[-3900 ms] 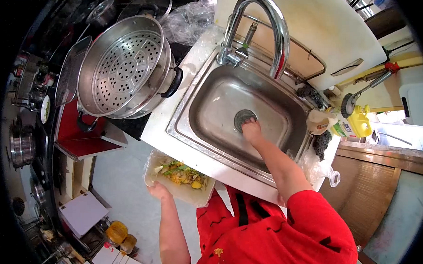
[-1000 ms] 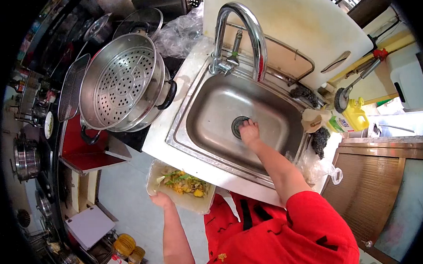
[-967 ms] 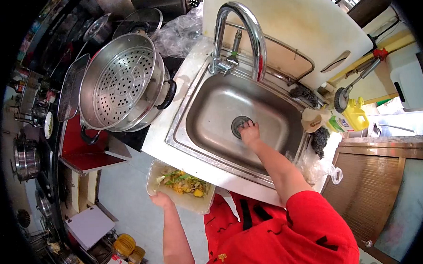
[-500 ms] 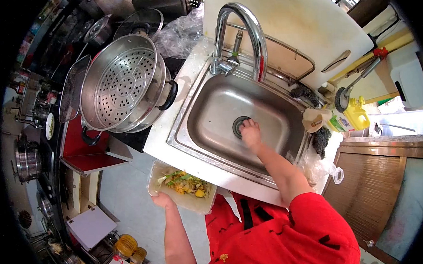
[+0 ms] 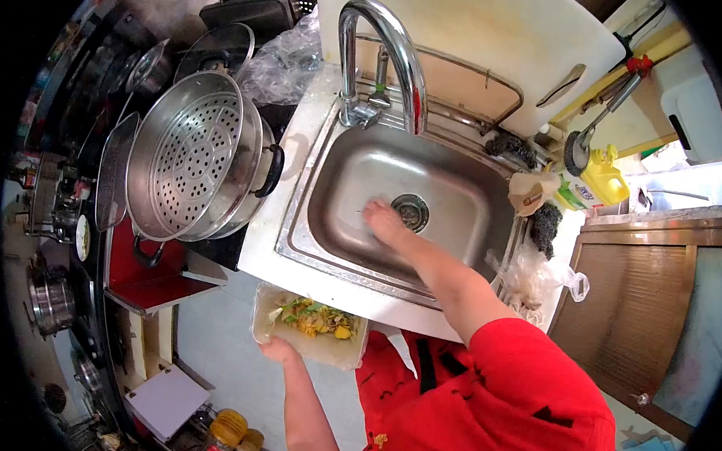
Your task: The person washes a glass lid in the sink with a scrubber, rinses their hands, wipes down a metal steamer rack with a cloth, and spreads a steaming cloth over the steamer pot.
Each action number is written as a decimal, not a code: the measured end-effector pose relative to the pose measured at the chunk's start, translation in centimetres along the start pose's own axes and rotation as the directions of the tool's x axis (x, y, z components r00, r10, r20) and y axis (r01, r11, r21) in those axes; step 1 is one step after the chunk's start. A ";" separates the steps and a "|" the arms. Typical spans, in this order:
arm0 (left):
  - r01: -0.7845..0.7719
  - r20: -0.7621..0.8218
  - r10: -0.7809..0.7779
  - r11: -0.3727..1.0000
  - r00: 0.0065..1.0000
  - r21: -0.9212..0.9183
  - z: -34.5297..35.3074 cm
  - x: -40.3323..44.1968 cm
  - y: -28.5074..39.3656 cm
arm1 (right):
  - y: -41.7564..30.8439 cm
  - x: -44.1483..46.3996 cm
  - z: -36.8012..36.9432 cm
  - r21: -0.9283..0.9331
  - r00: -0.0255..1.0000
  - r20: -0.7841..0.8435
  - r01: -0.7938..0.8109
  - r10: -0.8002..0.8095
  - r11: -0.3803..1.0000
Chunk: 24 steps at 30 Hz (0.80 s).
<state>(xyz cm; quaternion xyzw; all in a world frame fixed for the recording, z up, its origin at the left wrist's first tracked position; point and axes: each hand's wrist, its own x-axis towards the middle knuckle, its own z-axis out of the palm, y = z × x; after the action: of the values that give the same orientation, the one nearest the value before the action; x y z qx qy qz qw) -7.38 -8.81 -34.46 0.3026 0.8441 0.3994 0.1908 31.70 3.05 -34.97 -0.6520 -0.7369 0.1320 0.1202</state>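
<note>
My left hand (image 5: 279, 350) grips the near left rim of a pale, plastic-lined waste bin (image 5: 349, 353), held below the counter's front edge. Vegetable scraps (image 5: 316, 317), green and yellow, lie inside it. Down in the stainless steel sink (image 5: 351, 166), my right hand (image 5: 385, 222) reaches to the basin floor, just left of the round drain (image 5: 410, 213). Its fingers point down and are partly hidden and blurred, so whether they hold anything does not show. The chrome faucet (image 5: 407, 57) arches over the basin's back, with no water visible from it.
Left of the sink stands a large steamer pot (image 5: 195, 156) with a perforated insert. Crumpled clear plastic (image 5: 283, 57) lies behind it. On the right are a yellow bottle (image 5: 606, 177), a dark scrubber (image 5: 545, 227), a plastic bag (image 5: 534, 275) and a long-handled brush (image 5: 579, 152).
My right hand has moved left off the drain, which now shows uncovered. The left hand still holds the bin in nearly the same place. The view has shifted slightly.
</note>
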 end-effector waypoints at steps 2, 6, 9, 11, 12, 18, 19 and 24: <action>0.021 -0.018 -0.021 0.999 1.000 -0.033 0.1 -0.6 1.2 | 2.9 -3.4 -0.7 -0.153 0.997 0.014 -0.074 0.077 0.985; 0.002 -0.050 0.001 0.998 0.999 0.063 0.2 -1.2 2.2 | 6.6 -8.7 -3.8 -0.204 0.979 -0.026 -0.204 0.203 0.957; 0.077 -0.007 -0.077 0.995 0.997 0.061 -0.3 -1.6 3.9 | 6.6 -10.7 -4.6 -0.175 0.968 -0.007 -0.247 0.249 0.953; 0.085 -0.018 -0.085 0.996 0.996 -0.014 -0.2 -1.9 4.7 | 6.6 -10.9 -4.0 -0.166 0.994 0.015 -0.106 0.110 0.980; 0.090 -0.028 -0.092 0.992 0.995 -0.087 -0.2 -1.9 4.9 | 6.3 -10.4 -4.1 -0.161 0.994 0.014 -0.106 0.110 0.981; 0.047 -0.033 -0.046 0.997 0.998 0.056 -0.5 -2.0 4.8 | 5.0 -6.5 -1.7 -0.313 0.996 -0.087 0.000 -0.029 0.950; 0.047 -0.035 -0.045 0.997 0.998 0.059 -0.6 -2.0 4.9 | 4.5 -5.8 -2.3 -0.332 0.989 0.122 -0.045 0.090 0.942; 0.029 -0.046 -0.027 0.999 0.999 0.027 -0.3 -2.0 4.9 | 2.6 -4.0 -4.2 -0.323 0.929 0.195 -0.242 0.314 0.915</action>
<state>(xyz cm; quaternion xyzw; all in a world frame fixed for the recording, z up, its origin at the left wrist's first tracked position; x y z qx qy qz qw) -4.29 -7.84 -30.25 0.2843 0.8577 0.3918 0.1730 36.07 -0.49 -31.97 -0.7402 -0.6562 0.1161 -0.0889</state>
